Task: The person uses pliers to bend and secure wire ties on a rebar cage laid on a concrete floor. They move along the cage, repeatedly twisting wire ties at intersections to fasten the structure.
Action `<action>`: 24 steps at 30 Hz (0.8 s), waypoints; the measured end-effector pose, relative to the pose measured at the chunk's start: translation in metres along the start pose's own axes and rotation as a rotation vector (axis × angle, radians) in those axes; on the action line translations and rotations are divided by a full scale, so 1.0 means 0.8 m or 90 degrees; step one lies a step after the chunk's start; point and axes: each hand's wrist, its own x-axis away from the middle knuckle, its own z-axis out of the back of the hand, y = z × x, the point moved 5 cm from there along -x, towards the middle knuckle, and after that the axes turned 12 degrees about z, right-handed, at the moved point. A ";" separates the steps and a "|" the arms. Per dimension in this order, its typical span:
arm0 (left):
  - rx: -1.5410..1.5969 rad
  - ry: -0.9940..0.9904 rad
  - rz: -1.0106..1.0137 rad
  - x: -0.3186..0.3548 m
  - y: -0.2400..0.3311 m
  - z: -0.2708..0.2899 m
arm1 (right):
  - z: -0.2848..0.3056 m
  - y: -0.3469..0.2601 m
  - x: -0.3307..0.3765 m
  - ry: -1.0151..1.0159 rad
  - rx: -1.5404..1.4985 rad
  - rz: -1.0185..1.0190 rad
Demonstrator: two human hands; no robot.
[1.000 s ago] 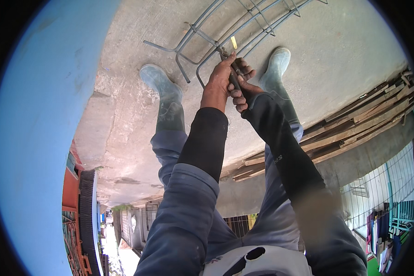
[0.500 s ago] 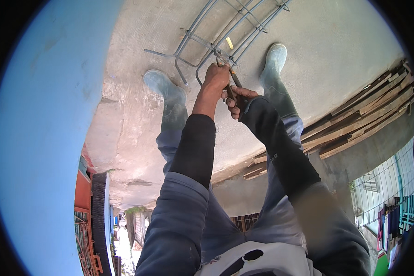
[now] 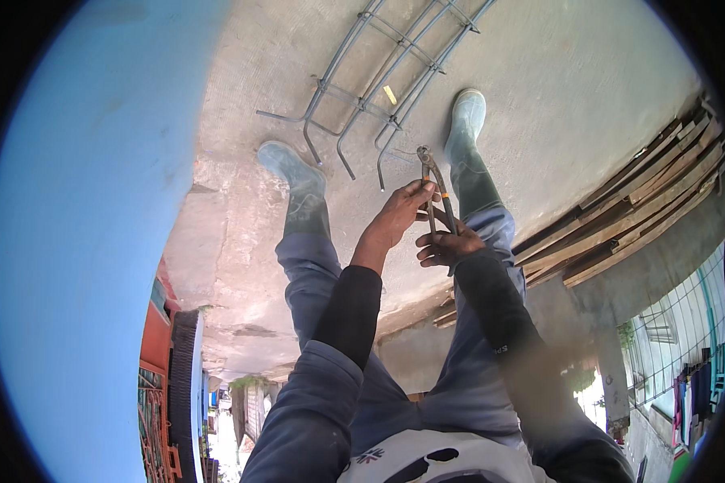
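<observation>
My right hand point(image 3: 457, 244) is wrapped round the lower handles of a pair of steel pincers point(image 3: 448, 195) with orange marks, held above the floor with the head pointing away from me. My left hand point(image 3: 395, 216) is beside them, thumb and fingers pinched together against the left handle; whether they also hold a thin wire cannot be made out. Beyond the pincers a rebar cage point(image 3: 361, 105) of long bars and square ties lies on the concrete, its bent bar ends towards me. The pincers' head is apart from the bars.
My boots stand on either side, the left boot point(image 3: 292, 169) near the bent bar ends, the right boot point(image 3: 466, 129) beside the cage. A yellow scrap point(image 3: 390, 95) lies among the bars. Timber planks point(image 3: 620, 205) are stacked at the right; a blue wall point(image 3: 80, 225) rises at the left.
Both hands and the pincers have drawn back from the cage, towards me and to the right. The pincers' head has come away from the bars.
</observation>
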 end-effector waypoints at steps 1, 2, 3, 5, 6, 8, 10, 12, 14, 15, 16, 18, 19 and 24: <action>-0.004 0.029 -0.001 0.009 0.000 -0.009 | 0.004 0.002 0.016 -0.009 -0.015 0.007; -0.007 0.059 -0.003 0.017 0.001 -0.018 | 0.007 0.003 0.030 -0.018 -0.029 0.014; 0.047 0.120 -0.053 0.028 0.008 -0.029 | 0.013 0.002 0.049 -0.008 -0.001 0.019; 0.137 0.223 -0.143 0.050 0.024 -0.047 | 0.020 -0.006 0.083 0.007 0.055 0.036; 0.170 0.267 -0.183 0.062 0.028 -0.052 | 0.014 -0.015 0.099 -0.009 0.070 0.031; 0.209 0.317 -0.237 0.083 0.034 -0.061 | 0.002 -0.036 0.130 -0.047 0.106 0.017; 0.130 0.362 -0.272 0.096 0.041 -0.086 | 0.016 -0.042 0.149 -0.065 0.099 0.011; -0.016 0.464 -0.363 0.121 0.047 -0.114 | 0.030 -0.044 0.166 -0.071 0.099 0.012; -0.230 0.607 -0.504 0.157 0.058 -0.159 | 0.034 -0.061 0.202 -0.098 0.046 -0.015; -0.279 0.628 -0.546 0.178 0.067 -0.182 | 0.027 -0.070 0.225 -0.124 -0.031 -0.054; -0.264 0.632 -0.541 0.189 0.071 -0.200 | 0.023 -0.078 0.248 -0.147 -0.108 -0.096; -0.236 0.638 -0.533 0.208 0.075 -0.234 | 0.027 -0.103 0.292 -0.232 -0.185 -0.099; -0.163 0.621 -0.520 0.212 0.069 -0.251 | 0.032 -0.112 0.313 -0.233 -0.194 -0.091; -0.365 0.608 -0.671 0.250 0.069 -0.352 | 0.068 -0.130 0.383 -0.295 -0.188 0.014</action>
